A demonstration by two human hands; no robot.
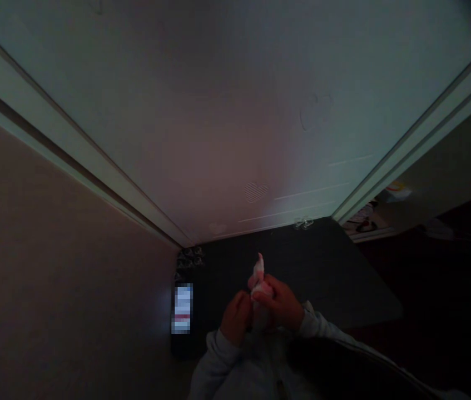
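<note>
Over the near half of a dark surface [318, 266], in the head view, a pink-and-white thing [259, 271] that looks soft is held up, its narrow tip pointing toward the far edge. The right hand [281, 303] grips it from the right, thumb laid across the near side and fingers wrapped around it. The left hand [236, 315] is just beside it on the left, fingers curled inward; dim light hides whether they pinch any part of it. Both arms come from the near edge in pale sleeves [222, 353].

At the left edge of the surface lies a phone-like object [182, 308] with a bright, blurred screen. Beyond it, a cluster of small clear pieces [189, 257] sits in the far left corner. A few more small see-through items [303, 223] are at the far edge, near the far right corner. Along the far edge rises a pale panel [202, 161] with a striped heart [256, 192] on it. Past the right corner, a white-and-yellow item [397, 191] sits among other things too dark to name.
</note>
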